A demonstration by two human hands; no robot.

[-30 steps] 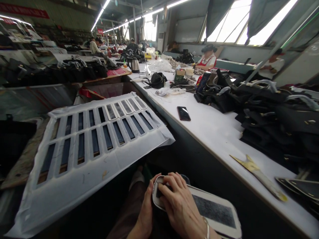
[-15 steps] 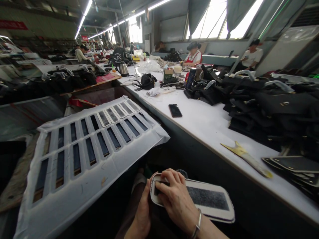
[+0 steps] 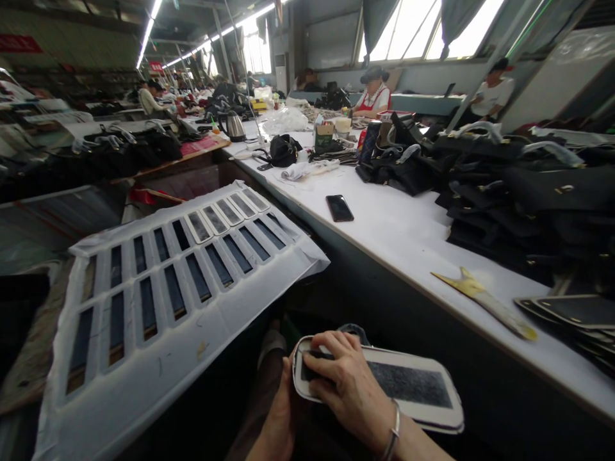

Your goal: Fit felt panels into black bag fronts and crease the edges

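Observation:
A long round-ended panel (image 3: 408, 384), cream at the border with a dark grey rectangle in the middle, is held above my lap and reaches off to the right. My left hand (image 3: 278, 416) grips its left end from the side; the fingers behind it are hidden. Across the top lies my right hand (image 3: 350, 384), with curled fingers pressing on the dark part near that same end and a bracelet at the wrist. To the left, a white cloth-like sheet (image 3: 177, 339) with rows of rectangular openings carries several pale-edged strips (image 3: 199, 227) along its far side.
A white worktable (image 3: 389, 250) runs along the right, with a phone (image 3: 339, 208), a yellow-tipped tool (image 3: 483, 304), stacked panels (image 3: 576, 310) and a pile of black bags (image 3: 542, 198). A kettle (image 3: 234, 126) stands farther back. People sit at the far tables.
Both hands and the panel sit slightly farther right in view, with the grip little changed. The camera view has shifted a little.

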